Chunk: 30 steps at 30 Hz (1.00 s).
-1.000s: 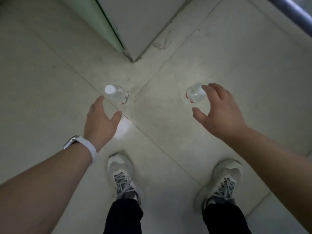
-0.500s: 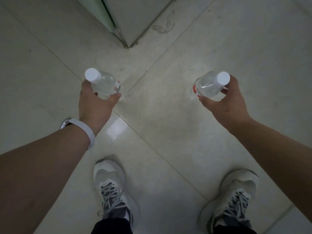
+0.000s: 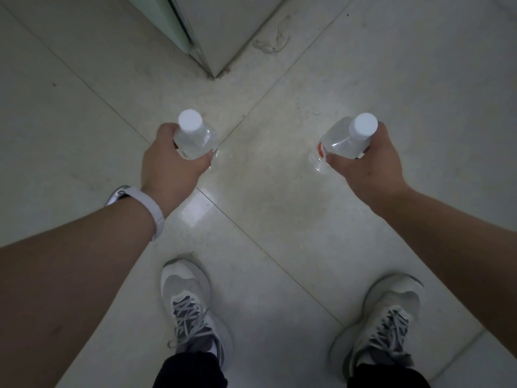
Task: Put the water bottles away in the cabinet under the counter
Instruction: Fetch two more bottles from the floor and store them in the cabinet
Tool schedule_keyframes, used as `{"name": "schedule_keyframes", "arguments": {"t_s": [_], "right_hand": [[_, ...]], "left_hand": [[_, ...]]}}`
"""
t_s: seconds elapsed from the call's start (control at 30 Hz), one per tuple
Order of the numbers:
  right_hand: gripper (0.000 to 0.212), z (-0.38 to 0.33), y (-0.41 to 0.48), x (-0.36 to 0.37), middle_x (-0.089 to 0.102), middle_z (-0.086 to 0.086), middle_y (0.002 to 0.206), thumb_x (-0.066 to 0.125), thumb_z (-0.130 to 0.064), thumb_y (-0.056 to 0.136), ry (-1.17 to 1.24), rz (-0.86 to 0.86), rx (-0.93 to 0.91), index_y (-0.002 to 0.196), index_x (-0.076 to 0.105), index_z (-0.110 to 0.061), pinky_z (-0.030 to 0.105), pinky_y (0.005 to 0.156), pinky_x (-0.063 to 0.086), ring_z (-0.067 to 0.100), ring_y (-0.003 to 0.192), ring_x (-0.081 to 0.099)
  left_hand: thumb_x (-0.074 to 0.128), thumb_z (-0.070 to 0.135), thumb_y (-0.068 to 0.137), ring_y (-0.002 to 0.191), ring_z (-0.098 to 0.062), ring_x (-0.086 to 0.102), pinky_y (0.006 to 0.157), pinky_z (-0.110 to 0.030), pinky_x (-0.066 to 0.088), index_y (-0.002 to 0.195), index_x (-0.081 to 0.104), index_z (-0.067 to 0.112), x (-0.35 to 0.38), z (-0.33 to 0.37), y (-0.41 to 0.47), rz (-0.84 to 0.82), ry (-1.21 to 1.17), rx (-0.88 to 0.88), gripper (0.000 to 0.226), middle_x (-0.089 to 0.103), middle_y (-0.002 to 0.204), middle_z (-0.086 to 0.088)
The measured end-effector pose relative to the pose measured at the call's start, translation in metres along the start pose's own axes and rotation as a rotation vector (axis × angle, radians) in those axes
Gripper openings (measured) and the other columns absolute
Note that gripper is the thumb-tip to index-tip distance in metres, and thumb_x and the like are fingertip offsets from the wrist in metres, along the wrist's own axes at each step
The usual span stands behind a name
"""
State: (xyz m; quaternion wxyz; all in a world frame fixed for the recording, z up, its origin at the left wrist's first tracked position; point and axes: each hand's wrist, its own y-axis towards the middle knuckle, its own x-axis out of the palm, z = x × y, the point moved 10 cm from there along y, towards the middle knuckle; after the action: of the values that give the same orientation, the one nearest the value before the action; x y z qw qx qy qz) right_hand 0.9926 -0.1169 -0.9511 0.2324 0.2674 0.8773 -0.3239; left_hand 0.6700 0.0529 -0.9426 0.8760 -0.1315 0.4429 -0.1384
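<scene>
I look straight down at a tiled floor. My left hand [image 3: 167,166] grips a clear water bottle [image 3: 195,138] with a white cap, held off the floor with the cap pointing up at me. My right hand [image 3: 369,163] grips a second clear water bottle [image 3: 340,141] with a white cap and a red-edged label, also lifted. Fingers hide the lower part of each bottle. A white band sits on my left wrist.
The corner of a pale cabinet or door [image 3: 207,37] stands on the floor at the top centre, just beyond the bottles. My two grey sneakers [image 3: 187,303] are planted below my hands. A scuff mark [image 3: 271,43] lies on the tile to the cabinet's right.
One second ago both bottles stood on the floor with my hands open around them. Both hands have closed on them and raised them toward me.
</scene>
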Motion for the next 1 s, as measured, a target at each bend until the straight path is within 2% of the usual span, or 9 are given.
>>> {"name": "schedule_keyframes", "arguments": {"t_s": [0.13,0.23,0.33,0.43,0.6,0.73,0.8,0.9,1.0], "right_hand": [[0.061,-0.026,-0.021,-0.017,0.050,-0.027,0.093,0.080,-0.035,0.079,-0.023,-0.043,-0.004,0.128,0.045,-0.025,0.010,0.065,0.036,0.007,0.092,0.053],[0.053,-0.052,-0.038,-0.036,0.051,-0.027,0.091,0.079,-0.034,0.079,-0.022,-0.062,-0.012,0.117,0.043,-0.032,0.001,0.057,0.037,-0.007,0.081,0.054],[0.052,-0.084,-0.055,-0.058,0.051,-0.028,0.090,0.079,-0.034,0.079,-0.026,-0.080,-0.029,0.112,0.039,-0.037,-0.002,0.057,0.036,-0.021,0.076,0.050],[0.052,-0.119,-0.073,-0.078,0.052,-0.030,0.092,0.079,-0.034,0.078,-0.025,-0.101,-0.056,0.111,0.039,-0.039,0.000,0.059,0.037,-0.018,0.079,0.051],[0.054,-0.184,-0.105,-0.117,0.054,-0.030,0.095,0.081,-0.034,0.076,0.040,-0.116,-0.088,0.113,0.042,-0.039,0.011,0.067,0.043,-0.020,0.083,0.054],[0.052,-0.243,-0.136,-0.148,0.056,-0.025,0.095,0.082,-0.026,0.076,0.092,-0.130,-0.119,0.112,0.045,-0.033,0.001,0.063,0.041,-0.021,0.080,0.054],[0.050,-0.274,-0.155,-0.165,0.058,-0.021,0.097,0.083,-0.025,0.076,0.115,-0.137,-0.120,0.110,0.047,-0.033,0.004,0.063,0.043,-0.013,0.083,0.058],[0.051,-0.321,-0.183,-0.188,0.060,-0.017,0.105,0.083,-0.027,0.074,0.129,-0.142,-0.155,0.110,0.048,-0.036,0.014,0.072,0.045,-0.001,0.094,0.060],[0.048,-0.368,-0.212,-0.211,0.062,-0.010,0.109,0.084,-0.028,0.073,0.148,-0.144,-0.190,0.104,0.050,-0.041,0.018,0.078,0.049,0.003,0.097,0.062]], "left_hand": [[0.082,0.050,0.077,0.100,-0.010,0.056,0.080,-0.027,0.045,0.129,0.051,0.022,-0.005,0.025,-0.021,-0.085,0.011,0.026,0.067,0.058,0.110,0.012],[0.083,0.050,0.076,0.099,-0.010,0.059,0.081,-0.026,0.047,0.129,0.052,0.026,-0.019,0.054,-0.033,-0.136,0.003,0.053,0.067,0.060,0.108,0.014],[0.083,0.049,0.075,0.102,-0.009,0.059,0.085,-0.030,0.050,0.128,0.051,0.028,-0.043,0.086,-0.045,-0.140,-0.024,0.071,0.065,0.060,0.109,0.015],[0.083,0.043,0.076,0.103,-0.008,0.057,0.092,-0.035,0.052,0.124,0.051,0.032,-0.073,0.120,-0.059,-0.140,-0.086,0.089,0.059,0.058,0.107,0.018],[0.085,0.038,0.074,0.103,-0.004,0.060,0.090,-0.037,0.057,0.121,0.055,0.032,-0.137,0.171,-0.090,-0.096,-0.204,0.084,0.057,0.063,0.111,0.017],[0.087,0.030,0.073,0.104,0.007,0.058,0.087,-0.026,0.057,0.116,0.055,0.035,-0.195,0.210,-0.121,-0.041,-0.288,0.084,0.053,0.062,0.107,0.024],[0.087,0.026,0.073,0.103,0.010,0.057,0.088,-0.023,0.056,0.114,0.055,0.037,-0.224,0.230,-0.137,-0.045,-0.314,0.099,0.054,0.061,0.106,0.027],[0.088,0.025,0.071,0.102,0.004,0.060,0.092,-0.025,0.054,0.111,0.055,0.041,-0.269,0.253,-0.159,-0.033,-0.328,0.110,0.055,0.061,0.106,0.027],[0.088,0.033,0.068,0.105,-0.001,0.061,0.097,-0.028,0.052,0.104,0.053,0.055,-0.318,0.273,-0.179,-0.005,-0.343,0.122,0.055,0.064,0.107,0.030]]}}
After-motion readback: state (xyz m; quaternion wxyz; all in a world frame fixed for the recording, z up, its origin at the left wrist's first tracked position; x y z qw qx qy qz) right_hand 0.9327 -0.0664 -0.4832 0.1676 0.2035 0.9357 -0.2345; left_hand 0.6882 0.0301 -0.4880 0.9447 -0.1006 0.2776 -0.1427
